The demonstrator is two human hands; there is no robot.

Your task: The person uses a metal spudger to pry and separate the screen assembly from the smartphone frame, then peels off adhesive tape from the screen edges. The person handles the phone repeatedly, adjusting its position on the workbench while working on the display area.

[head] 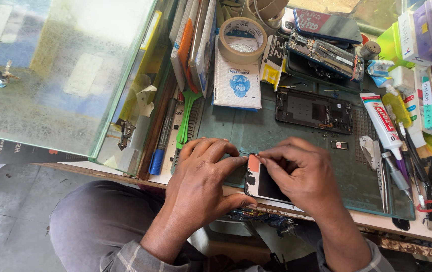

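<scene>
I see my left hand (201, 176) steadying the smartphone (262, 185) at the near edge of the green repair mat (256, 128), thumb under its lower edge, while my right hand (299, 174) pinches its top left corner, below the opened phone frame (314, 110).

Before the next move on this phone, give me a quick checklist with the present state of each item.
1. Phone lies flat on the green mat: ok.
2. Left hand steadies the phone's near corner: ok.
3. Right hand fingertips sit at the phone's top edge: ok.
4. Whether the screen is lifted or stuck down: cannot tell, the hands cover it.
5. Open phone frame lies apart from the hands: ok.
6. Glue tube capped: cannot tell.
</scene>
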